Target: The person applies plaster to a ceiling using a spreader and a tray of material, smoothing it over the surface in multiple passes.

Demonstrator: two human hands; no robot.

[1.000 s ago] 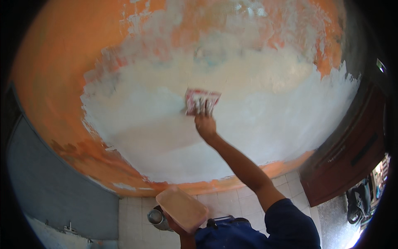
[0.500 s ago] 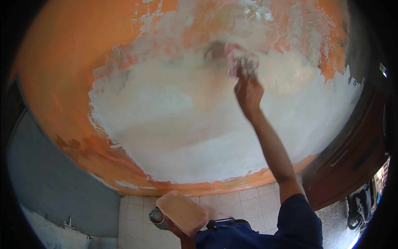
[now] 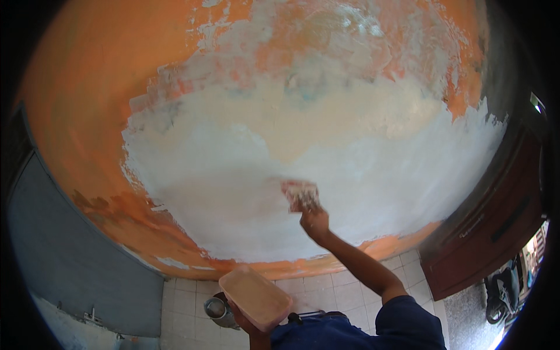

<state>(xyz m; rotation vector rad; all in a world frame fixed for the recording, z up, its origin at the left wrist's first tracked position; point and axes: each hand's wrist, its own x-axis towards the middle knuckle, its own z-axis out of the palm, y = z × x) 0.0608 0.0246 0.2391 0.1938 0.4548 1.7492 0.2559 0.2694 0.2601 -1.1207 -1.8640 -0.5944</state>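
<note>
My right hand (image 3: 314, 221) is closed on a wide putty knife (image 3: 300, 192), slightly blurred and smeared with filler, held at the pale lower-middle part of the wall (image 3: 210, 175). The wall is orange around a large white and cream patch, with streaky, patchy filler higher up. Low in front of me, my left hand (image 3: 241, 315) grips a rectangular plastic container (image 3: 254, 296) of beige paste, its fingers partly hidden beneath it. A metal bucket (image 3: 213, 309) stands on the floor just left of the container.
A grey door (image 3: 81, 256) is at the left. At the right are a dark red door (image 3: 472, 245), open to a brighter outside, and a parked motorbike (image 3: 499, 291). White floor tiles (image 3: 350, 291) run along the foot of the wall.
My right hand with the putty knife went up and right half a second ago, and is now much lower and further left. My left hand and the container stayed about the same.
</note>
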